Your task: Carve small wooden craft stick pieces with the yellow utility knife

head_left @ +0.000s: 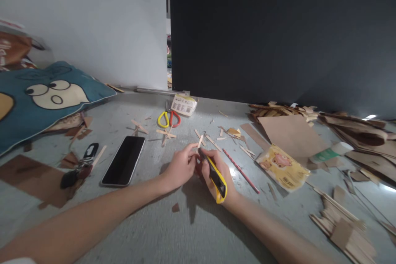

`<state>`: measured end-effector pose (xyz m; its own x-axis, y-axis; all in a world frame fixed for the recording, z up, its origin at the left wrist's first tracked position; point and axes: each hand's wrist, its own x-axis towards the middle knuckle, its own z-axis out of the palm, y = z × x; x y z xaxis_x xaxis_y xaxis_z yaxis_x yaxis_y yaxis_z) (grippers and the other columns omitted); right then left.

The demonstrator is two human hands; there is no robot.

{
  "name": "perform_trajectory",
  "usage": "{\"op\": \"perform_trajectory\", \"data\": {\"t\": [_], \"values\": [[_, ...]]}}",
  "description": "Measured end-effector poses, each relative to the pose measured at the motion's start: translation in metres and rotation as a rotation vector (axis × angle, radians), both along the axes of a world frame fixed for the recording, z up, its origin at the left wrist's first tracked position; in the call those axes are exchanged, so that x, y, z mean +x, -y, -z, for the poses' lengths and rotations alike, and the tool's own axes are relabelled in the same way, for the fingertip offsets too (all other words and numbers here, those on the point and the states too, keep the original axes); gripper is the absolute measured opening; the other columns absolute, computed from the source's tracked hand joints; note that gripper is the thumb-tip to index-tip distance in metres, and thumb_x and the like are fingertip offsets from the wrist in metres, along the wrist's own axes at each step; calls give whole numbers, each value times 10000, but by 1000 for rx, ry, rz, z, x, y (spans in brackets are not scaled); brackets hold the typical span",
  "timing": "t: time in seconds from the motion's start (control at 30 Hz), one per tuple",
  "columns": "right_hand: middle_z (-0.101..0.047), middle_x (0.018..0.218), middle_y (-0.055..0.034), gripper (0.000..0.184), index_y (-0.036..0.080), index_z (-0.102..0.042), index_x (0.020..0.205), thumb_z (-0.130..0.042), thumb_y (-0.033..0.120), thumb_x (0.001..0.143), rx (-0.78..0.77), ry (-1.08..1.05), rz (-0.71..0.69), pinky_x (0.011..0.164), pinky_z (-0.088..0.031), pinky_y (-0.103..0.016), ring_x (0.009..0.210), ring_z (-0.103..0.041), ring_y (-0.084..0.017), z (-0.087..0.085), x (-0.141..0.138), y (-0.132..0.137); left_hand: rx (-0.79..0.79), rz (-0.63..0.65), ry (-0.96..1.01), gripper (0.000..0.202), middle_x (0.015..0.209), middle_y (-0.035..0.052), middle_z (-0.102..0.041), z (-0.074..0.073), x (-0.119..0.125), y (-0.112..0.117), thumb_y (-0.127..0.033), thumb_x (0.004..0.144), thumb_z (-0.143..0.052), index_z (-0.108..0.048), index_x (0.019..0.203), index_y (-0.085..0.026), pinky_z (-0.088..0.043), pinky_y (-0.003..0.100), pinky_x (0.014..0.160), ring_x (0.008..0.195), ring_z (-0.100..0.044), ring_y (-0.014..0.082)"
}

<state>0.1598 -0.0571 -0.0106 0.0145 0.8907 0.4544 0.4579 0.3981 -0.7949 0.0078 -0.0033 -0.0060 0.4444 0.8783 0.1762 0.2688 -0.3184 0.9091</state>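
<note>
Yellow snap-off knife (217,181) — wrapped in our right hand (223,170), fingers closed round the body, dark nose end pointing up and left toward the other hand. It's held low with the wrist on the grey surface (192,231), we judge for a steady, braced hold. Left hand (179,169) sits against the right, thumb and forefinger pressed together on a small wooden strip (200,141). The strip pokes up past the fingertips, just above the knife's nose, so its free end is exposed to the tool while our fingers sit behind it. Whether the blade is extended is too small to tell.

Around the hands:
- More wooden offcuts (213,142) are scattered just beyond, probably lying where they dropped.
- Red pencil (241,171) lies just right of the knife hand, within easy reach.
- Yellow-and-red scissors (169,119) and a small labelled packet (184,104) lie further back near the wall.
- Phone (123,161), screen dark, lies flat to the left, apart from most scraps, with a key bunch (81,166) beside it.
- On the right, a yellow printed pouch (281,168) rests at the edge of a brown cardboard sheet (291,132). Stacked cardboard strips (343,227) lie nearer us — stock seems kept on the knife side.
- Blue cartoon cushion (46,95) lies at the far left edge.
</note>
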Motion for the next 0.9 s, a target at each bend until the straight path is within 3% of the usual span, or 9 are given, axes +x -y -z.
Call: {"op": "perform_trajectory", "data": {"t": [0.3, 0.73, 0.9], "values": [[-764, 878, -50, 151, 228, -581, 1127, -524, 315, 1018, 51, -8, 14, 654, -607, -328, 726, -750, -214, 5, 2, -2, 80, -27, -58, 386, 888, 59, -781, -1, -3, 1, -161, 997, -443, -658, 1316, -193, -580, 298, 738, 779, -738, 191], [-752, 866, -39, 172, 209, -563, 1137, -498, 317, 1019, 47, 27, 22, 646, -613, -331, 710, -740, -201, 2, -1, 0, -10, -13, 1, 389, 759, 27, -754, -1, -1, 2, -165, 997, -443, -611, 1348, -168, -570, 284, 666, 707, -735, 198], [-758, 876, -57, 176, 219, -577, 1120, -515, 344, 1013, 41, 17, 38, 659, -612, -336, 729, -743, -216, 6, -2, -1, 49, -23, -22, 398, 849, 60, -781, -1, -2, 1, -155, 992, -446, -658, 1329, -172, -588, 311, 774, 835, -759, 211]]}}
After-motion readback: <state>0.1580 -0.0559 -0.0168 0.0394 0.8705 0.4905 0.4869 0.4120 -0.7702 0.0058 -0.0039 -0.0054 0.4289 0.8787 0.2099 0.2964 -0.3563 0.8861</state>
